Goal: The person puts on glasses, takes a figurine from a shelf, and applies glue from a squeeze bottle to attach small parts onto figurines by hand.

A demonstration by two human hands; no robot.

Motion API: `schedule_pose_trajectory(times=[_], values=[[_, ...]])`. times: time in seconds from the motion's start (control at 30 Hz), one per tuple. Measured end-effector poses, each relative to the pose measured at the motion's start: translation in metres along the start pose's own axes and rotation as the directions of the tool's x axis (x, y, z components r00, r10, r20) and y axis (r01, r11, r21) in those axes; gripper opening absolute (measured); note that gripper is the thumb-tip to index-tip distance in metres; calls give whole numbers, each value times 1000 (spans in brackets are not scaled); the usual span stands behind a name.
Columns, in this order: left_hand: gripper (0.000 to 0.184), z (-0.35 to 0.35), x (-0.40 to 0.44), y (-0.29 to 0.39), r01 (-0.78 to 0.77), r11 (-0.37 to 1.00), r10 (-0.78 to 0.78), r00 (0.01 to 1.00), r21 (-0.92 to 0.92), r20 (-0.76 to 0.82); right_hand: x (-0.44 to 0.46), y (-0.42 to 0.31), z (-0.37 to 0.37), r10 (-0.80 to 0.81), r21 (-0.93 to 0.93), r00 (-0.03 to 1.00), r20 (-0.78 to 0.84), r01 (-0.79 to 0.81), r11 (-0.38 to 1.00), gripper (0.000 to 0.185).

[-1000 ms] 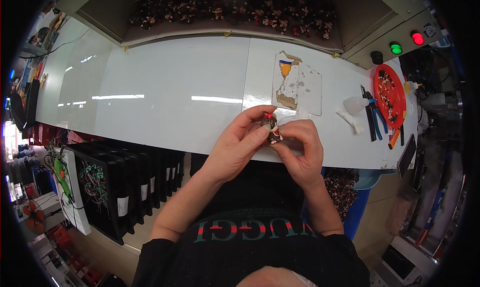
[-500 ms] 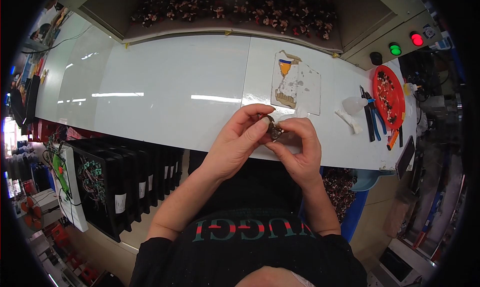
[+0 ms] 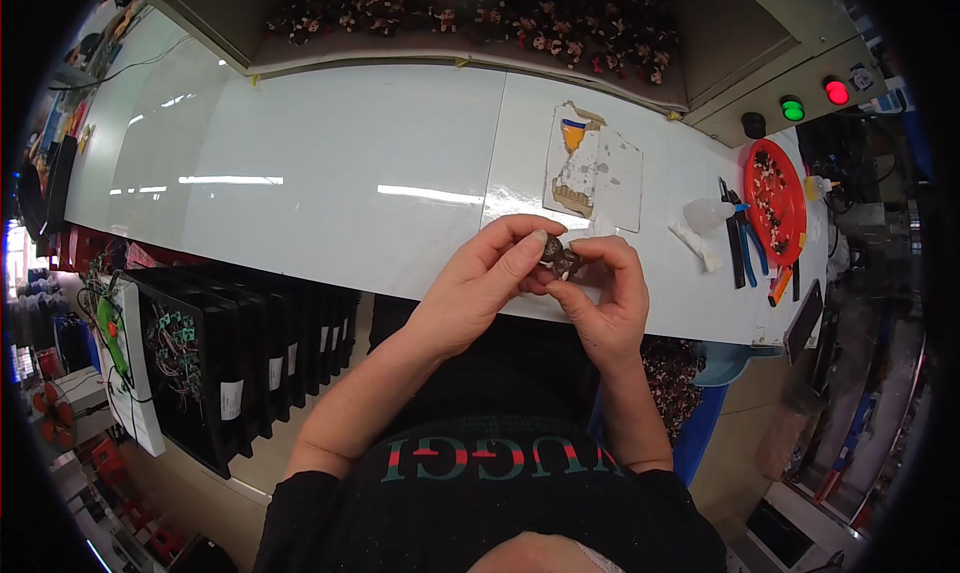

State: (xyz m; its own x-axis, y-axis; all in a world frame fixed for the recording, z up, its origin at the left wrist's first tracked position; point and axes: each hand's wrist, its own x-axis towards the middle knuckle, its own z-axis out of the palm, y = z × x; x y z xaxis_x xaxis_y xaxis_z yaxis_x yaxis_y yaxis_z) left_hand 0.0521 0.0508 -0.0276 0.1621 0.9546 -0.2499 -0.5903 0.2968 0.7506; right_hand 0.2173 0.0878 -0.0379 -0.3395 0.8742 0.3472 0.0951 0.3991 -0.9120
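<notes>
Between both hands is a small dark-brown figurine [image 3: 562,260] with pale spots, held over the front edge of the white table [image 3: 330,203]. My left hand [image 3: 490,273] pinches it from the left, thumb on top and fingers curled behind. My right hand [image 3: 607,293] grips its right side between thumb and index finger. Fingers cover much of the figurine, so its finer shape is hidden. Just beyond the hands lies a worn piece of cardboard [image 3: 578,188] with an orange and blue mark on it.
At the right are a white squeeze bottle [image 3: 706,212], pliers [image 3: 756,243], a white tube [image 3: 694,247] and a red tray [image 3: 797,193] of small parts. A lit conveyor cabinet [image 3: 735,63] at the back holds many figurines [image 3: 480,18]. Black racks [image 3: 215,373] stand at lower left.
The figurine has been turned between my fingers, and a red bit near the left fingertips no longer shows. Both hands stay almost in place; the view has shifted slightly.
</notes>
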Motion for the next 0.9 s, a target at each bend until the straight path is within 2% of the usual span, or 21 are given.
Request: schedule_pose_trajectory(times=[0.1, 0.33, 0.43, 0.5, 0.53, 0.57, 0.6, 0.63, 0.67, 0.7, 0.73, 0.8, 0.83, 0.87, 0.9], values=[[28, -3, 1, -2, 14, 1000, -14, 1000, -2, 21, 0, 1, 0, 3, 14, 1000, -13, -3, 1000, 39], [28, -4, 1, -3, 9, 998, -11, 999, 69, 34, -2, 0, 0, 62, 80, 997, -38, -59, 995, 36], [31, 1, -1, -2, -41, 983, 33, 998, 182, 46, -9, -16, -13, 69, -62, 997, -36, -72, 995, 32], [35, 8, -10, 6, -134, 951, 125, 991, 280, 48, -30, -38, -41, 172, 53, 985, 26, -173, 983, 29], [39, 4, -13, 15, -155, 945, 131, 986, 288, 102, -40, -44, -69, 265, 11, 951, 162, -270, 963, 28], [39, -2, -9, 29, -177, 909, 142, 983, 378, 120, -49, -52, -94, 381, -84, 885, 266, -373, 924, 29], [38, -7, -6, 43, -193, 867, 149, 980, 459, 132, -56, -57, -117, 510, -293, 791, 338, -426, 856, 30], [38, -13, -3, 54, -201, 822, 150, 979, 532, 139, -68, -57, -134, 679, -406, 666, 310, -554, 727, 32], [38, -19, 10, 71, -203, 687, 159, 979, 698, 128, -91, -43, -152, 831, -434, 517, 205, -713, 551, 34], [36, -28, 28, 74, -268, 673, 265, 958, 689, 113, -118, -24, -169, 867, -635, 489, 97, -640, 432, 35], [33, -28, 43, 88, -297, 546, 348, 931, 783, 110, -140, -10, -181, 879, -793, 476, -24, -544, 273, 35], [32, -46, 89, 104, -387, 296, 516, 834, 873, 195, -160, -3, -190, 897, -816, 429, -105, -552, 169, 38], [32, -53, 113, 114, -330, 94, 558, 799, 939, 225, -169, 1, -195, 903, -827, 406, -143, -551, 117, 39], [31, -58, 138, 123, -245, -107, 589, 765, 964, 260, -180, 16, -200, 916, -695, 374, -146, -698, 174, 50], [31, -62, 166, 131, -249, -204, 668, 672, 947, 320, -171, 14, -194, 894, -677, 442, -67, -679, 285, 49]])
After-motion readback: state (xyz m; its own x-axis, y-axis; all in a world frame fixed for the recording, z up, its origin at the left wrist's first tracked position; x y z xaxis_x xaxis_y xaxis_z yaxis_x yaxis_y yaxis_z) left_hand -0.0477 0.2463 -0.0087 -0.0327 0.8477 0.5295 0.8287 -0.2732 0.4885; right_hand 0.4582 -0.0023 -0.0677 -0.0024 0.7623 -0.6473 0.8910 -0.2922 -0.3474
